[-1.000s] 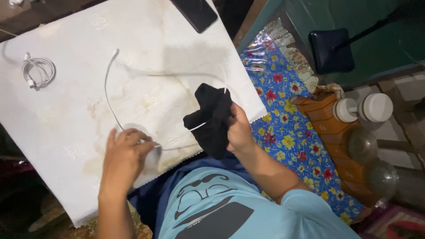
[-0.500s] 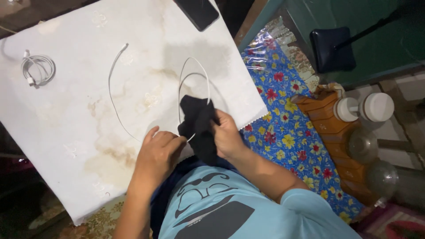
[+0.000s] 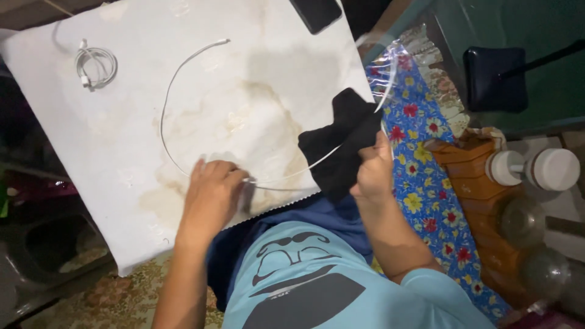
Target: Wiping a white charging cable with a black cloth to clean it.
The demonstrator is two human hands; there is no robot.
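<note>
**A:** What are the hands doing at this point?

**B:** The left hand [image 3: 210,195] lies flat on the white cloth [image 3: 122,140] covering the desk, fingers curled down, pinning a white cable [image 3: 177,79] at about seven o'clock of the stained patch. The right hand [image 3: 373,173] is closed around a black rag [image 3: 341,140], and the cable runs through the rag's folds.

**A:** And where does the cable go?

**B:** From the pinned spot it arcs up toward eleven o'clock, its plug end lying free near the top edge. The other way, it stretches taut toward three o'clock into the rag, then out past the desk's edge over the floral mat [image 3: 420,158].

**A:** So which step is this?

**B:** I judge it a wiping pass: one hand anchors, the other draws the rag along the length.

**A:** What does the next move call for?

**B:** Probably a steady pinch through the rag and a firm anchor, so the cable doesn't whip or slide. The long arc toward eleven o'clock looks unwiped, though I can't tell for certain.

**A:** Anything else nearby?

**B:** A coiled white cable [image 3: 94,64] at ten o'clock, and a dark phone [image 3: 317,12] at the top edge.
</note>
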